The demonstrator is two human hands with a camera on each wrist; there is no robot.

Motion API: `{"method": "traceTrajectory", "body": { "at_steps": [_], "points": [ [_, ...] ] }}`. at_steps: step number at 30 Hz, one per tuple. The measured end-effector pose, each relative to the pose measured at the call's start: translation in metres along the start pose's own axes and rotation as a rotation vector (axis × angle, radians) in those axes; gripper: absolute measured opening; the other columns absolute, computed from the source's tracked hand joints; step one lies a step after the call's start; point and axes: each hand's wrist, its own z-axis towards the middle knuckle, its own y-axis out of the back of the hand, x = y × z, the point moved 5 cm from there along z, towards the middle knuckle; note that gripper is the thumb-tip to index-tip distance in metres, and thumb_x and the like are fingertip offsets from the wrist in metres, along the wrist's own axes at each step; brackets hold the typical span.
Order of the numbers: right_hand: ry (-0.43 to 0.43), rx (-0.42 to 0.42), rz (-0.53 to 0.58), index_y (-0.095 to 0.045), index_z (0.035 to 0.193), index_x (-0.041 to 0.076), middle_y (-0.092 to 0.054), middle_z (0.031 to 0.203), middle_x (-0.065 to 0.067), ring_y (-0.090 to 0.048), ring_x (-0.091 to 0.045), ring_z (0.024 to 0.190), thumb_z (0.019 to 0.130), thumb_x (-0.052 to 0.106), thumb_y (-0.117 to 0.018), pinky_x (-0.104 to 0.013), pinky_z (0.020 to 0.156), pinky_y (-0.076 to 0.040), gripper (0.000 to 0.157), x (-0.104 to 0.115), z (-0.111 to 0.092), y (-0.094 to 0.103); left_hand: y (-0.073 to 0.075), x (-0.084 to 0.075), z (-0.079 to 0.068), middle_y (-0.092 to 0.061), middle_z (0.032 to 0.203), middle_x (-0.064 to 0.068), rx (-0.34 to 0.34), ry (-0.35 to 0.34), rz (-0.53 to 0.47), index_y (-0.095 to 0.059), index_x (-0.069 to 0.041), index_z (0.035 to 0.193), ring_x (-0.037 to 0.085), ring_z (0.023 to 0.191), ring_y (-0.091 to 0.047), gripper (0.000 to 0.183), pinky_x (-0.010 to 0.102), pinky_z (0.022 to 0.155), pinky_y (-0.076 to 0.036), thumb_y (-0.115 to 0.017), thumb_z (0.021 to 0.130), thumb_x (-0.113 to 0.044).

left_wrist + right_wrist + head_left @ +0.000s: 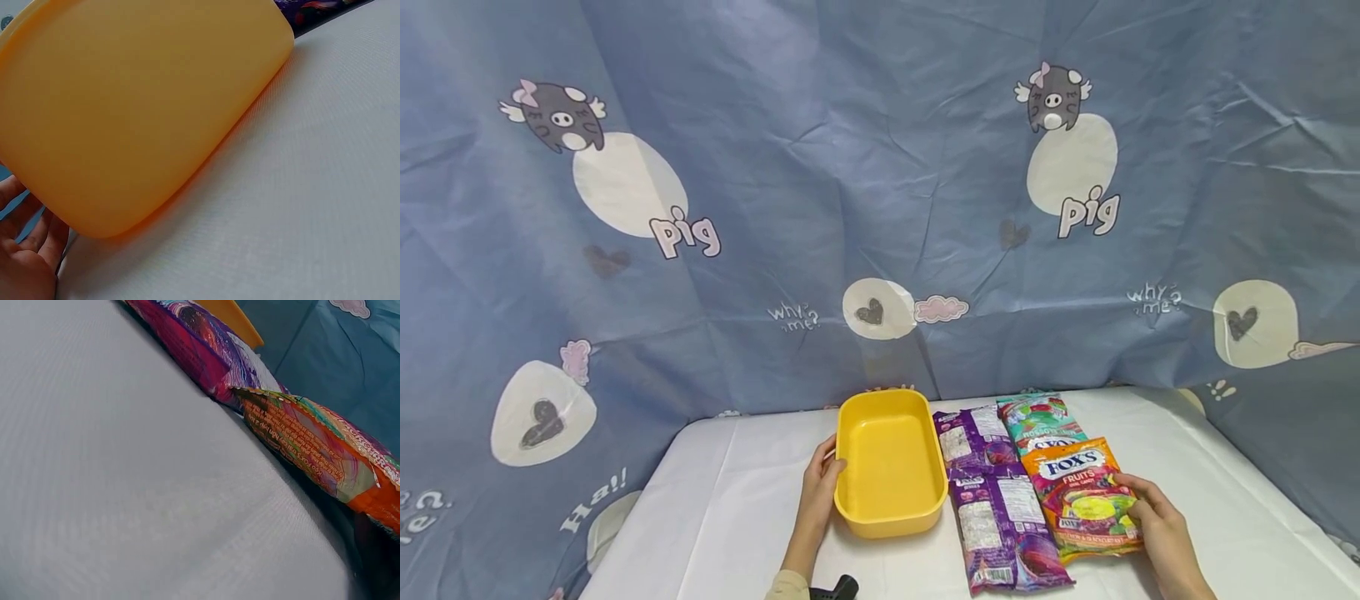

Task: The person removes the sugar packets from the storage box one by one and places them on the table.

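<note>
A yellow plastic tub (pixel 891 467) sits on the white table, and its side wall (pixel 150 112) fills much of the left wrist view. My left hand (pixel 820 492) holds the tub's left edge, thumb at the rim and fingers along the outside. On the right, an orange candy bag (pixel 1082 500) marked FOX'S is gripped at its right edge by my right hand (pixel 1165 533). That bag's lower edge (pixel 300 444) faces the right wrist camera, which barely shows the hand. Beside it lie two purple candy bags, one nearer (pixel 1007 529) and one farther (pixel 973 437).
A teal candy bag (pixel 1041 421) lies behind the orange one, partly covered by it. Blue cloth (pixel 865 167) printed with pigs hangs behind the table (pixel 722 500). A black strap piece (pixel 842 588) shows near my left wrist.
</note>
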Motion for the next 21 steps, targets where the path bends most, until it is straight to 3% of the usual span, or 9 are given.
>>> {"method": "traceTrajectory", "body": {
  "at_steps": [5,8,10,12,21],
  "points": [
    [0.139,-0.058,-0.251,-0.034,0.132,0.015,-0.035,0.139,-0.016,-0.038,-0.022,0.112,0.089,0.014,-0.03,-0.024,0.073,-0.037,0.044,0.0045,-0.0036,-0.0017,0.0,0.0011,-0.0022,-0.046,0.131,0.003,0.003,-0.006,-0.004,-0.043,-0.023,0.129,0.021,0.114,-0.05,0.042,0.036,0.093,-0.045,-0.047,0.088,-0.019],
    [0.189,-0.051,-0.338,-0.033,0.132,0.013,-0.036,0.137,-0.02,-0.038,-0.031,0.12,0.09,0.015,-0.028,-0.037,0.083,-0.041,0.043,0.0057,-0.0046,-0.0044,0.0002,0.0013,-0.0012,-0.045,0.132,0.005,0.016,0.008,-0.013,-0.042,-0.021,0.13,0.022,0.116,-0.049,0.042,0.036,0.093,-0.044,-0.047,0.088,-0.018],
    [0.193,-0.033,-0.371,-0.031,0.133,0.012,-0.034,0.137,-0.023,-0.033,-0.039,0.124,0.09,0.016,-0.027,-0.05,0.088,-0.037,0.044,0.0043,-0.0044,-0.006,0.0003,0.0013,-0.0006,-0.044,0.133,0.007,0.025,0.02,-0.021,-0.041,-0.019,0.131,0.023,0.116,-0.048,0.043,0.036,0.094,-0.044,-0.047,0.088,-0.017],
    [0.201,-0.027,-0.403,-0.031,0.134,0.012,-0.034,0.136,-0.025,-0.032,-0.043,0.123,0.089,0.016,-0.028,-0.057,0.091,-0.033,0.044,0.0031,-0.0038,-0.0071,0.0007,0.0009,-0.0002,-0.044,0.133,0.008,0.031,0.026,-0.031,-0.041,-0.017,0.131,0.024,0.117,-0.048,0.044,0.038,0.094,-0.044,-0.047,0.088,-0.015],
    [0.244,-0.074,-0.414,-0.037,0.13,0.011,-0.029,0.142,-0.015,-0.035,-0.041,0.122,0.088,0.012,-0.031,-0.053,0.089,-0.037,0.042,0.0027,-0.0031,-0.006,-0.0009,-0.001,-0.0022,-0.045,0.132,0.007,0.014,0.006,-0.016,-0.042,-0.019,0.13,0.023,0.115,-0.049,0.042,0.036,0.093,-0.044,-0.047,0.089,-0.017]
  ]
}}
